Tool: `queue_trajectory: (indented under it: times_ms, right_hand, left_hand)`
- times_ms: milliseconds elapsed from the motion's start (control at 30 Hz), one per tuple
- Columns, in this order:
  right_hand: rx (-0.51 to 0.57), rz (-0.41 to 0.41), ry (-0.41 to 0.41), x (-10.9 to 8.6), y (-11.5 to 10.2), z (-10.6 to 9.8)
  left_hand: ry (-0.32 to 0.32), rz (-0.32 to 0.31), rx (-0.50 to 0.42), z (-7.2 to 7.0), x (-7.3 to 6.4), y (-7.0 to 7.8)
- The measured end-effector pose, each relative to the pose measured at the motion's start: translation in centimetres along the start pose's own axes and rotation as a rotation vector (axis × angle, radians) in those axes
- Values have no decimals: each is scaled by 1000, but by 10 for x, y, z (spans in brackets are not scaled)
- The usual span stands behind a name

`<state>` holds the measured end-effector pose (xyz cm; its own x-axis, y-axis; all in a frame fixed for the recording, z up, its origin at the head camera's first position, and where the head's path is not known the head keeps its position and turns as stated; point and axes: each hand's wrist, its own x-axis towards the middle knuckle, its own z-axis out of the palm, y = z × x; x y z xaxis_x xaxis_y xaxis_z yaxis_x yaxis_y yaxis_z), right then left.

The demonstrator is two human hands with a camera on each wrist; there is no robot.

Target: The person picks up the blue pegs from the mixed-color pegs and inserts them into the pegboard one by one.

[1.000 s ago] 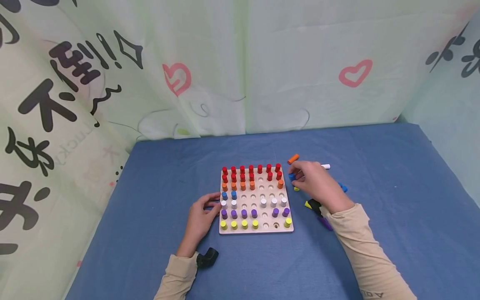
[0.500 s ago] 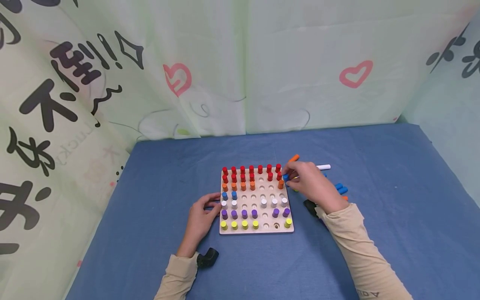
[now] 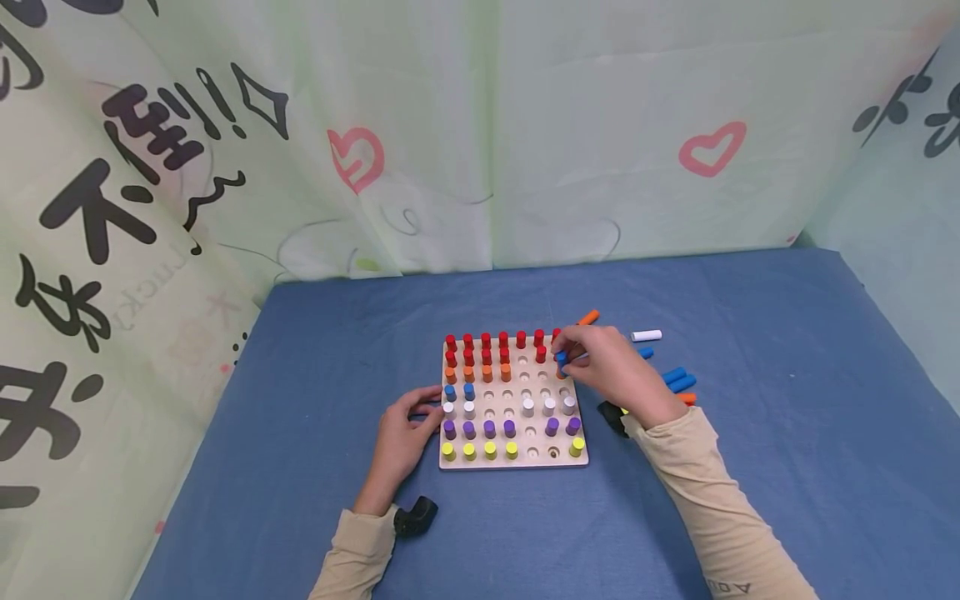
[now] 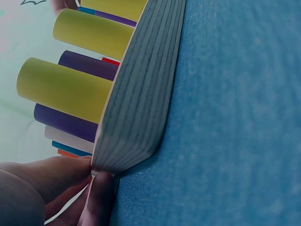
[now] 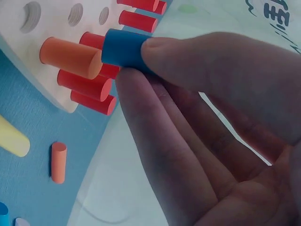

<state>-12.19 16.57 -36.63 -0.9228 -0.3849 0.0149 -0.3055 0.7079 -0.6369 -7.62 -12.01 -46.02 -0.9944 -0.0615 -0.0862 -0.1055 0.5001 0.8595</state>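
Observation:
A pale wooden pegboard (image 3: 480,463) bears rows of red, orange, blue, white, purple and yellow pegs, with several open holes toward its right. My right hand (image 3: 606,367) pinches a blue peg (image 5: 124,51) between thumb and fingertips. In the head view that peg overlaps the orange peg (image 5: 70,57) at the board's right side. At the board's left edge my left hand (image 3: 405,433) holds on with thumb and fingers. The left wrist view shows these fingertips (image 4: 101,188) right at the board's corner, below yellow pegs (image 4: 66,87).
Loose pegs lie on the blue cloth right of the board: an orange peg (image 3: 589,317), a white peg (image 3: 647,336), blue pegs (image 3: 678,381) and another orange one partly behind the right wrist. A patterned curtain (image 3: 600,125) stands behind the table.
My right hand has moved left with the blue peg, from beside the board to over its right edge. The left hand and the board have stayed put.

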Motion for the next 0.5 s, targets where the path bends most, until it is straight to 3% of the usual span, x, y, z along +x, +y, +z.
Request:
queue_trajectory:
  times_ms: [500]
  right_hand:
    - [-20, -4, -24, 5, -10, 9]
  left_hand:
    - [-7, -15, -1, 0, 0, 1]
